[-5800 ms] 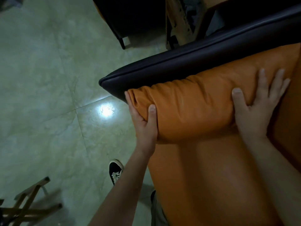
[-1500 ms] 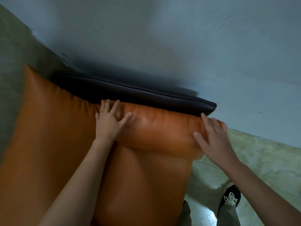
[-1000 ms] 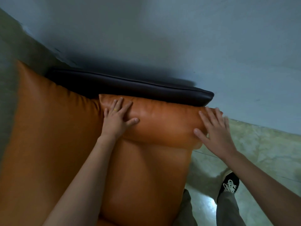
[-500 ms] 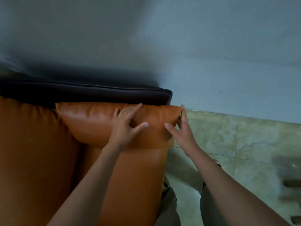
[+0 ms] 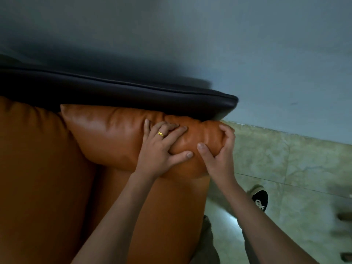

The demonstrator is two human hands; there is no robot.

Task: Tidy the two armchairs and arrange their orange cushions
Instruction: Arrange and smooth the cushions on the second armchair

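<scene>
1. Wall [image 5: 266, 54]: grey-blue, it runs close behind the armchair [image 5: 114, 90]. The gap between them is in shadow.
2. Armchair: its black padded rim ends in a rounded corner at the right. Past that corner lies open tiled floor [image 5: 304, 168].
3. Large orange cushion [image 5: 34, 178]: fills the left side, its upper edge against the black rim.
4. Lower orange cushion [image 5: 167, 216]: lies under both forearms. Its right edge borders the open floor.
5. Small orange cushion [image 5: 106, 134]: lies along the black rim, on top of the lower cushion. Its left end touches the large cushion and its right end stops just short of the rim's corner.
6. Left hand [image 5: 162, 147]: fingers spread and dug into the small cushion near its right end, with the thumb underneath. There is a gold ring [image 5: 161, 134] on one finger.
7. Right hand [image 5: 219, 153]: fingers curled round the cushion's right end, with the thumb on its front face. The leather is puckered between the hands.
8. Shoe [image 5: 260, 200]: black, on the floor to the right of the chair.
9. Change: half a second ago both hands lay with straight fingers on smooth leather. Now both squeeze it.
</scene>
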